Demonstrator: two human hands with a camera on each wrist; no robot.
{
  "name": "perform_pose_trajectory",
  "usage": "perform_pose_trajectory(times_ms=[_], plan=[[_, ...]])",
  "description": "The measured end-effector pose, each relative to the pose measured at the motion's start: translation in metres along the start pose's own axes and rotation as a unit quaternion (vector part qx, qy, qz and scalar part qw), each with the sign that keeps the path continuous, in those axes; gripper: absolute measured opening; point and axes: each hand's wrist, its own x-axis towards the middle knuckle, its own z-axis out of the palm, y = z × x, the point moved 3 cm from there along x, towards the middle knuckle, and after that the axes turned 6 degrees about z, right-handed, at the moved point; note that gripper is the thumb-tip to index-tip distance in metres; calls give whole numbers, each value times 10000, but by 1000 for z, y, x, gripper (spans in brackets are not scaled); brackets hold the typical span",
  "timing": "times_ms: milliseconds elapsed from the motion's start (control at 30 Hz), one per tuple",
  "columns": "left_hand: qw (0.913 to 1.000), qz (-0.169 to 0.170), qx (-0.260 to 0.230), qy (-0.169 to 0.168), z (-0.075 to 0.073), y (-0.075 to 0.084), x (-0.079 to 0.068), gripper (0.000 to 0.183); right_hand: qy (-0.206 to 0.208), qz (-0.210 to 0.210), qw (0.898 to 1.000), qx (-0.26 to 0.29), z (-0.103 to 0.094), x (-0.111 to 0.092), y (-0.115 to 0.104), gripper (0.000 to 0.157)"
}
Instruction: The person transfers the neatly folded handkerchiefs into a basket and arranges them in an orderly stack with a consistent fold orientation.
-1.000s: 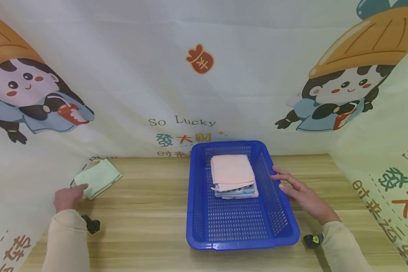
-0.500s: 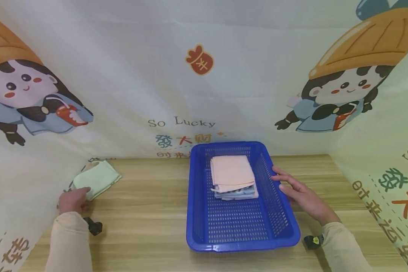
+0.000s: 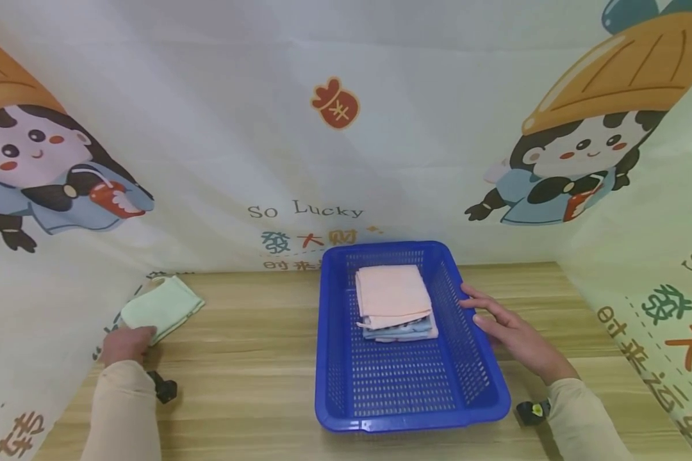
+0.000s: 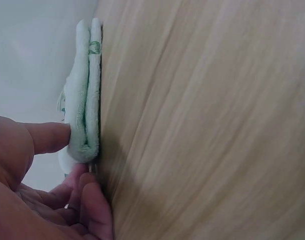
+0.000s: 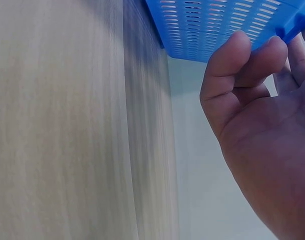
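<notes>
A folded mint-green towel [image 3: 164, 308] lies at the left rear of the table. My left hand [image 3: 127, 344] pinches its near edge: in the left wrist view the thumb presses on top of the doubled towel [image 4: 83, 100] while the other fingers curl at its lower end. Right of centre stands a blue plastic basket [image 3: 415, 424] with slotted walls. Inside it, a folded pale pink towel [image 3: 393, 291] lies on top of blue patterned towels [image 3: 402, 330]. My right hand [image 3: 516, 336] holds the basket's right rim, fingers curled against the outer wall in the right wrist view.
A wood-grain table [image 3: 248, 365] carries everything. Printed cloth walls [image 3: 219, 147] rise behind it and at both sides; the mint towel lies close to the left one. The basket's far end is near the back wall.
My left hand has shifted slightly to the right and nearer the mint towel, its fingers closing on the near edge. My right hand and the basket stay in place.
</notes>
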Motion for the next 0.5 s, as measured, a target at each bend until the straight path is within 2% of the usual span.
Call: perform_pose_trajectory(times_ms=[133,267,367,433,500], plan=[[9999,-62,152,-9,2,3,-5,70,-13,-15,10000,-17,1,0,-2,45],[9995,100,299,70,2,5,-4,55,-12,-2,10000,8,1,1,-3,45],[9997,19,-185,160,2,3,-2,45,-13,-1,10000,13,1,1,-3,45],[9974,-172,-664,204,2,1,1,52,-13,-6,10000,2,1,1,-3,45],[9893,-442,-1374,217,2,-3,4,62,-18,-6,10000,-3,1,0,-2,45]])
